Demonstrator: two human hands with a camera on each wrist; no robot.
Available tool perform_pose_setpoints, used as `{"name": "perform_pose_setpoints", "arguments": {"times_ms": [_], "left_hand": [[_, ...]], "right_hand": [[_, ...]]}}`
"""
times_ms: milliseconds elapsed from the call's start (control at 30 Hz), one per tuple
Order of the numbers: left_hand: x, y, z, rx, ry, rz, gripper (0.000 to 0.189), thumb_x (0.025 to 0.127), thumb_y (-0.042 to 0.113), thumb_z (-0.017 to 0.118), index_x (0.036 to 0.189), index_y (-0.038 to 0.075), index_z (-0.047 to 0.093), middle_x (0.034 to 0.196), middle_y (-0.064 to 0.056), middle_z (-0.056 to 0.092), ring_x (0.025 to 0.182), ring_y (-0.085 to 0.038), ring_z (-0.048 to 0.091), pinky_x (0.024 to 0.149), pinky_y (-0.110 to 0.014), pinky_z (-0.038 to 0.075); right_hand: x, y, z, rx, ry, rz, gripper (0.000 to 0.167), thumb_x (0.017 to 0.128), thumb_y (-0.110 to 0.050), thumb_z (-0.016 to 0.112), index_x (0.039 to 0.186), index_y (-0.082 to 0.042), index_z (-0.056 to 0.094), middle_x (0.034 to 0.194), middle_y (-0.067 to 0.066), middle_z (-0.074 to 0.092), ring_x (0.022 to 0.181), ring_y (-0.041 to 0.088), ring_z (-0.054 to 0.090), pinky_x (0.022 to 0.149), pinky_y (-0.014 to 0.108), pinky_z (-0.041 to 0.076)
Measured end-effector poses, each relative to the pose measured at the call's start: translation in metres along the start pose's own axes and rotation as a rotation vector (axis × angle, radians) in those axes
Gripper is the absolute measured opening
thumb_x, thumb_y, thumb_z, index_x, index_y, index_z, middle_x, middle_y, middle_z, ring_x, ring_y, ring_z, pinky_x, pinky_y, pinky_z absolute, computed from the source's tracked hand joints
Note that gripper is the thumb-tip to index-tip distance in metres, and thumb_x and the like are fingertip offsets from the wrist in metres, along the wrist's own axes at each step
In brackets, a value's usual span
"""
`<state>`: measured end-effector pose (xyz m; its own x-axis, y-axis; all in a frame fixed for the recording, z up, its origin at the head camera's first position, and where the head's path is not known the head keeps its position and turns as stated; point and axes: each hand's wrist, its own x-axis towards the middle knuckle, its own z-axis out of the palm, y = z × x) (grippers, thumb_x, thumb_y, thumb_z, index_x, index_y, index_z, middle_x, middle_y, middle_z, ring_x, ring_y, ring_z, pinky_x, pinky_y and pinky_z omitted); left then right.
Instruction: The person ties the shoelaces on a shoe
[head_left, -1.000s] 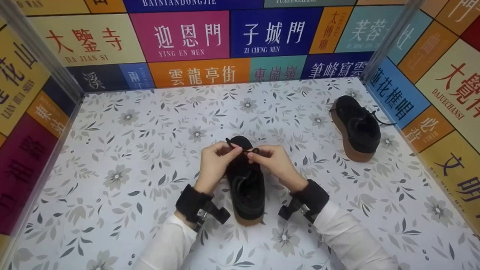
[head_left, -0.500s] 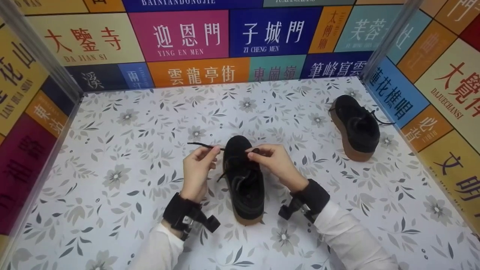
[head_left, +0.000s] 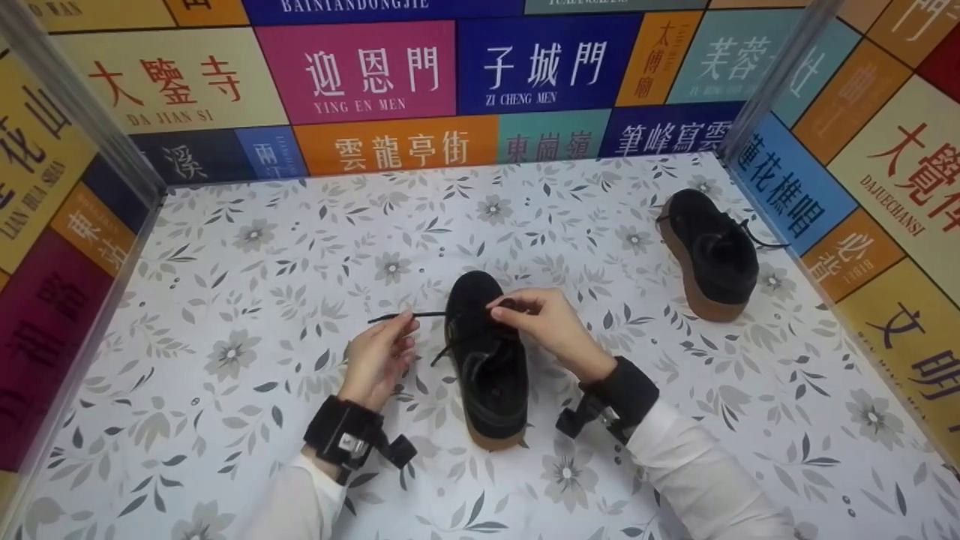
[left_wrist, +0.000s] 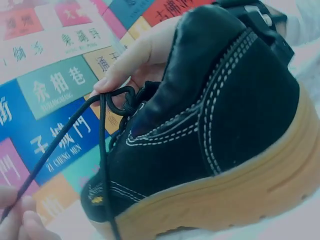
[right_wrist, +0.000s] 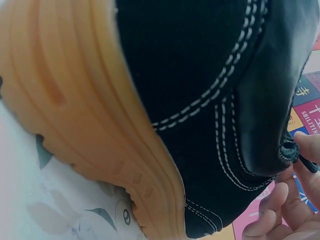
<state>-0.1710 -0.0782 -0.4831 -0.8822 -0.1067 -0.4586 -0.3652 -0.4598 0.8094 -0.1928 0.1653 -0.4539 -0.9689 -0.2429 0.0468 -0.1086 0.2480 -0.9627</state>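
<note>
In the head view, the right hand point(head_left: 551, 319) hides some lace point(head_left: 427, 314); the left wrist view crops the left hand point(left_wrist: 25, 220).

Nearer black shoe point(head_left: 487, 360): tan sole, white stitching, upright on tabletop point(head_left: 300, 262), toe away; black lace point(left_wrist: 103, 150) looped, one end stretched left.

A white surface point(head_left: 187, 420) with a grey floral print stretches between a left wall point(head_left: 45, 330), a right wall point(head_left: 892, 225) and a far wall point(head_left: 450, 90), all covered in colourful panels point(head_left: 356, 71) of Chinese lettering.
</note>
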Motion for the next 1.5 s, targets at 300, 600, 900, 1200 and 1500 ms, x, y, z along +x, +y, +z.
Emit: {"name": "perform_pose_setpoints", "arguments": {"times_ms": [300,600,900,1200,1500], "left_hand": [[0.007,-0.018,-0.003,-0.122,-0.111,-0.204,0.016,0.100,0.010,0.059,0.085,0.007,0.065,0.074,-0.001,0.074,0.054,0.000,0.052,0.044,-0.012,0.034],[0.002,-0.012,0.002,0.189,-0.135,-0.043,0.016,0.098,0.013,0.064,0.088,0.001,0.069,0.069,0.000,0.072,0.053,-0.004,0.056,0.046,-0.016,0.043],[-0.005,0.016,0.011,0.931,-0.151,0.963,0.008,0.088,0.014,0.077,0.088,0.006,0.077,0.079,-0.005,0.075,0.067,-0.015,0.066,0.056,-0.021,0.050],[0.006,0.007,0.012,1.144,-0.300,1.178,0.025,0.080,0.016,0.081,0.103,0.007,0.077,0.102,-0.007,0.076,0.092,-0.023,0.068,0.083,-0.036,0.056],[0.014,-0.002,0.014,1.129,-0.296,1.162,0.010,0.082,0.008,0.079,0.092,0.005,0.077,0.092,-0.008,0.075,0.088,-0.024,0.072,0.083,-0.035,0.058]], "right_hand": [[0.000,-0.003,-0.002,-0.035,-0.015,0.005,0.018,0.088,-0.015,0.077,0.101,-0.002,0.078,0.096,0.003,0.078,0.080,0.005,0.063,0.072,0.018,0.049],[0.000,-0.005,-0.002,-0.044,-0.018,0.010,0.018,0.089,-0.015,0.076,0.102,-0.002,0.078,0.097,0.005,0.078,0.081,0.005,0.064,0.073,0.018,0.049],[0.000,-0.006,-0.001,-0.017,-0.030,0.016,0.018,0.090,-0.012,0.074,0.102,0.000,0.077,0.094,0.001,0.078,0.080,0.004,0.065,0.072,0.017,0.051],[0.000,-0.003,-0.001,0.006,-0.028,0.015,0.020,0.090,-0.012,0.075,0.104,0.002,0.076,0.094,0.001,0.078,0.084,0.005,0.066,0.076,0.018,0.051],[0.001,-0.001,0.000,0.007,-0.013,0.028,0.019,0.089,-0.012,0.075,0.104,0.001,0.077,0.095,0.001,0.078,0.087,0.007,0.067,0.080,0.019,0.052]]}}
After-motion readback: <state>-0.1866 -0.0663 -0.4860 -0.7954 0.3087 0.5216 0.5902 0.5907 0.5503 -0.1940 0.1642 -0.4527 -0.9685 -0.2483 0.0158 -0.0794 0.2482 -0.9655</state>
